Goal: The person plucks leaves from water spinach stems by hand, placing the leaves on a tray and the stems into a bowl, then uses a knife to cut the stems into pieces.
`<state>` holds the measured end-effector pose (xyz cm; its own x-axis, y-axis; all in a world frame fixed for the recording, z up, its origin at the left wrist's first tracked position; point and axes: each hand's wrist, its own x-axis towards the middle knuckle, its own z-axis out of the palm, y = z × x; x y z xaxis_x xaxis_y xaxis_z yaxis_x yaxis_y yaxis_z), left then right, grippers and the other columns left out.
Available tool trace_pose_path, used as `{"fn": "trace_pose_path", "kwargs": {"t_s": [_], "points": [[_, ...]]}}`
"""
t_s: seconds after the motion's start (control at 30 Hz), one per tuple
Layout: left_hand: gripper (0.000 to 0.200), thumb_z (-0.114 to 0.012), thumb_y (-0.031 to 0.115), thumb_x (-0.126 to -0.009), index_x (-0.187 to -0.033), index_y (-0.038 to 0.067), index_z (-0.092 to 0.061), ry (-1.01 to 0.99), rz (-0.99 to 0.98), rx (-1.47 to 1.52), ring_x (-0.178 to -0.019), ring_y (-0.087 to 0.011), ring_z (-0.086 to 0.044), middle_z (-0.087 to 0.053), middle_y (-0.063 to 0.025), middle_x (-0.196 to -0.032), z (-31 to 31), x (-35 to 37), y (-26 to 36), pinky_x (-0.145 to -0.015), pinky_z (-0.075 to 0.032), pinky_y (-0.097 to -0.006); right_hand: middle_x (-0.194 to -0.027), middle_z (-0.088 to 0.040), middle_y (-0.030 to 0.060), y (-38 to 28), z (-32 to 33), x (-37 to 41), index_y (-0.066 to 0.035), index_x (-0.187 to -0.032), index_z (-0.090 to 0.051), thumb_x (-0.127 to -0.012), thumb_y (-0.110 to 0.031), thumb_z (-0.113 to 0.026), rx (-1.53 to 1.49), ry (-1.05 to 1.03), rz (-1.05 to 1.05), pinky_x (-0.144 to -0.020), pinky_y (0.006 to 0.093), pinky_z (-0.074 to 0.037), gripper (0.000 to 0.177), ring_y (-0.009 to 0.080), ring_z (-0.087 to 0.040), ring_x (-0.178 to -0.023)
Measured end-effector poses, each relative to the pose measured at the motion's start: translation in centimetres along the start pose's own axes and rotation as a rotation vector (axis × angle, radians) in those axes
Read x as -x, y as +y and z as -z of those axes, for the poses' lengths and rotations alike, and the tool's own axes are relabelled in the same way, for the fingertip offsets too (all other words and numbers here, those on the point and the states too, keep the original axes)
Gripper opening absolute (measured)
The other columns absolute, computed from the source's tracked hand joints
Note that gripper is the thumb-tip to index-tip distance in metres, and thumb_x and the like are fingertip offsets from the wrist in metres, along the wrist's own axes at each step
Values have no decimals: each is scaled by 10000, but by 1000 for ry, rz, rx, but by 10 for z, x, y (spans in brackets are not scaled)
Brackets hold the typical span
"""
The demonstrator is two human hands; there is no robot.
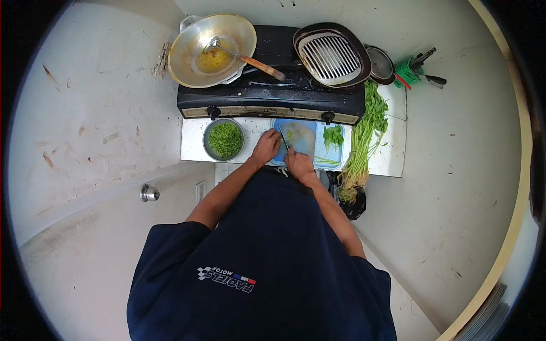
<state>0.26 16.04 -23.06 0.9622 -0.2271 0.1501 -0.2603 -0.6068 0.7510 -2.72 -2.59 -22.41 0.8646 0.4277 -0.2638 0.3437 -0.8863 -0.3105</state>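
Note:
My right hand [300,165] is closed around the handle of a knife [283,136], whose blade points away from me over a blue cutting board [340,154]. Just left of the blade, my left hand [266,146] rests at the board's edge with its fingers curled together; whatever they hold is hidden. Bits of green lie by the blade. Some loose green leaves [333,136] and a few thin stalks [326,161] are on the board's right part. A round metal bowl [206,149] full of finely chopped greens [224,140] stands to the left.
Behind the board is a black gas stove [273,94] carrying a wok [185,54] with a ladle [259,64] in it, and a grill pan [364,54]. A bundle of leafy greens [364,133] with roots hangs over the counter's front edge. A green basket [406,70] holds utensils.

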Motion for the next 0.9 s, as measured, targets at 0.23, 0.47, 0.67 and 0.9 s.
{"fn": "trace_pose_path", "kwargs": {"t_s": [0.23, 0.47, 0.67, 0.9], "points": [[121, -635, -3, -872, -984, -11, -678, -23, 16, 70, -949, -414, -608, -602, -187, -975, 2, -1, -3, -872, -514, -474, -711, -702, 249, 5, 6, 1, 36, -1147, -561, -1025, -292, -499, -41, -5, 9, -626, 509, -581, 355, 421, -709, -648], [119, -623, -4, -885, -990, -17, -676, -20, 19, 80, -937, -416, -613, -607, -187, -962, -2, -6, -3, -848, -520, -481, -728, -701, 264, 4, 9, 0, 56, -1175, -542, -1037, -292, -482, -70, -61, 24, -661, 526, -579, 380, 444, -705, -682], [97, -621, -11, -878, -961, -20, -670, -18, 18, 78, -930, -419, -614, -609, -191, -961, 0, -7, -1, -838, -518, -486, -727, -703, 257, 4, 5, -1, 73, -1174, -554, -1033, -289, -491, -71, -37, 40, -650, 520, -578, 393, 436, -707, -676], [91, -632, -17, -864, -947, -17, -670, 1, 19, 101, -908, -417, -620, -610, -189, -931, -2, -6, -2, -816, -521, -485, -716, -722, 214, 1, -4, -15, -2, -1028, -549, -995, -246, -516, 19, 34, 38, -623, 471, -599, 249, 363, -743, -667]]}}
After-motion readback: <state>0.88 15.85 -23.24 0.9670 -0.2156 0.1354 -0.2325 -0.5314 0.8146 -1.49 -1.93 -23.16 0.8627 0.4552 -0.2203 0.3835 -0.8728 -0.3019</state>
